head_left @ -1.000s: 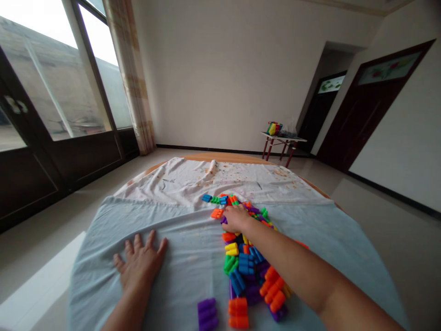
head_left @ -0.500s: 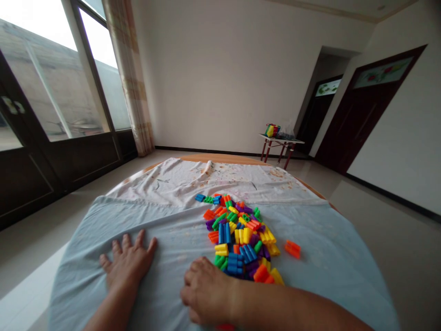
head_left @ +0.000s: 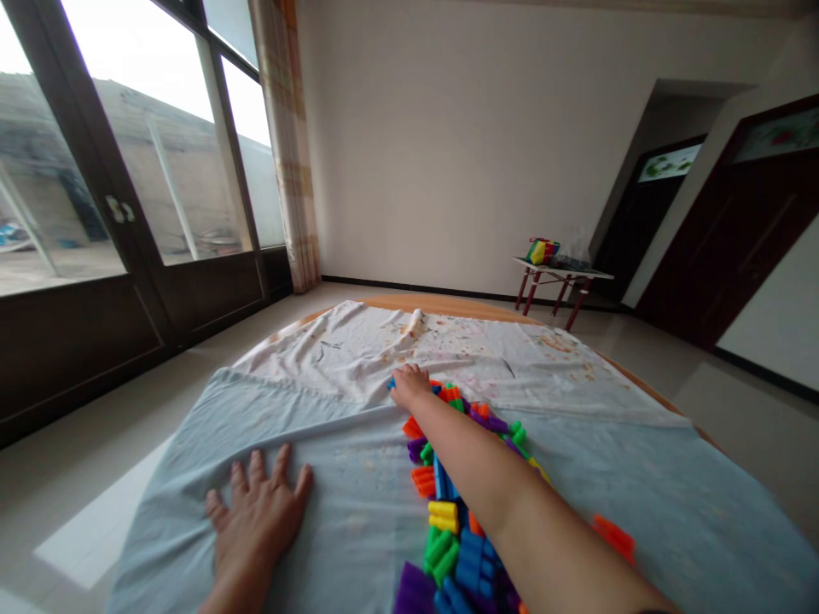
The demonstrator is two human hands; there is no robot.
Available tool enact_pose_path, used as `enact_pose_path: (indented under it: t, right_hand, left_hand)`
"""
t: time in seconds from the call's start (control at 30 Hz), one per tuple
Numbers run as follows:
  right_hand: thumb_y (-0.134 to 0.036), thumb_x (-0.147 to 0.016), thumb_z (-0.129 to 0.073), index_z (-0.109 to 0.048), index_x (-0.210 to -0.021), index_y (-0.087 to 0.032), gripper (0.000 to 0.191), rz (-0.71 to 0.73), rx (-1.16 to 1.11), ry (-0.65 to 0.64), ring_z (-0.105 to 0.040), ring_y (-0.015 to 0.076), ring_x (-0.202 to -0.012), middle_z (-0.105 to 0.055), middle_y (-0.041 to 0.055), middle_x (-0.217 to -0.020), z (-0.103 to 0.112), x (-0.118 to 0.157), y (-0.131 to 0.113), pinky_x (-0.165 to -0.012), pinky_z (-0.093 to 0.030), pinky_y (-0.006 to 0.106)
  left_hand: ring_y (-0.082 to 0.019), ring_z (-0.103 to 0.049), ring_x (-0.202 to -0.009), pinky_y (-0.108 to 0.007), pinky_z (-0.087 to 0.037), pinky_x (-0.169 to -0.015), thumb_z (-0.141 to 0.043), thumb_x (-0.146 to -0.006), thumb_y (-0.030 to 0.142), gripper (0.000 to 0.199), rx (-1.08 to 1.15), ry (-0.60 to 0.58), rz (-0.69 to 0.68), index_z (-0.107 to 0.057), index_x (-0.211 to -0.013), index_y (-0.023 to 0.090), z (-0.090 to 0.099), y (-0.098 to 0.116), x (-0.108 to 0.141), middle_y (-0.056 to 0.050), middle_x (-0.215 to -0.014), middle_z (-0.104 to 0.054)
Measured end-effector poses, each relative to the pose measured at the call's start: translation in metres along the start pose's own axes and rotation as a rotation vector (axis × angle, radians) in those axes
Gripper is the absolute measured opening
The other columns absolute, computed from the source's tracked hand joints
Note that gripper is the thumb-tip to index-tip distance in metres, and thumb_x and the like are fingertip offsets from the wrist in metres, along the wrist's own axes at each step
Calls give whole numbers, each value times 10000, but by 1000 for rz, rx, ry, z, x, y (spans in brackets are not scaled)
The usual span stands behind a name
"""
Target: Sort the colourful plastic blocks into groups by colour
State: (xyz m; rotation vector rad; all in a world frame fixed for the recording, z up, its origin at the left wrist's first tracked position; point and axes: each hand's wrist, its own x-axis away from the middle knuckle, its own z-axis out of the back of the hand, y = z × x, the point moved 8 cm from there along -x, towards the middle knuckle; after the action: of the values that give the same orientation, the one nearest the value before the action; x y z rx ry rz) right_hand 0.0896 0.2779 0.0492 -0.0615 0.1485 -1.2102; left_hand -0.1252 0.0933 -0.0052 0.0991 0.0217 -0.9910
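Blue, green and orange blocks (head_left: 443,516) lie piled on the table (head_left: 435,303). The left hand (head_left: 259,507) lies flat, fingers wide, holding nothing. The right hand (head_left: 409,385) bends at a blue block (head_left: 391,385); I can't tell its grip.

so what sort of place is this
Most likely a room in a home: a long curtain hangs beside glazed doors, a table is spread with cloths, and colourful toy blocks lie on it.
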Motion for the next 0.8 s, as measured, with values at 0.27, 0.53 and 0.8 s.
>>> enact_pose_path:
  t: [0.27,0.53,0.8]
  right_hand:
    - [-214,-807,-501,-567,-1153,-207,352,-115,37,-128,-481,310,-1163,-563,141,-1217,-21,-14,41,-909,-379,513]
    - [-294,-733,-583,-639,-1083,-224,361,22,-20,-203,-566,263,-1060,-622,86,-1156,2,27,81,-854,-441,341]
    - [-328,-723,-634,-671,-1063,-202,364,346,-168,-432,-626,175,-884,-689,24,-1006,29,93,64,-745,-455,215]
  left_hand:
    - [-340,-124,-1392,-573,-51,-1089,-158,-826,584,667,2,20,-3,-297,-1408,291,-2,1,0,-119,-1507,-236]
    - [-347,-112,-1393,-587,-65,-1081,-159,-815,606,691,63,16,-4,-312,-1405,280,0,0,-3,-129,-1513,-213]
    - [-359,-122,-1388,-591,-71,-1080,-157,-803,622,711,76,25,-14,-310,-1406,278,0,2,-4,-137,-1510,-217]
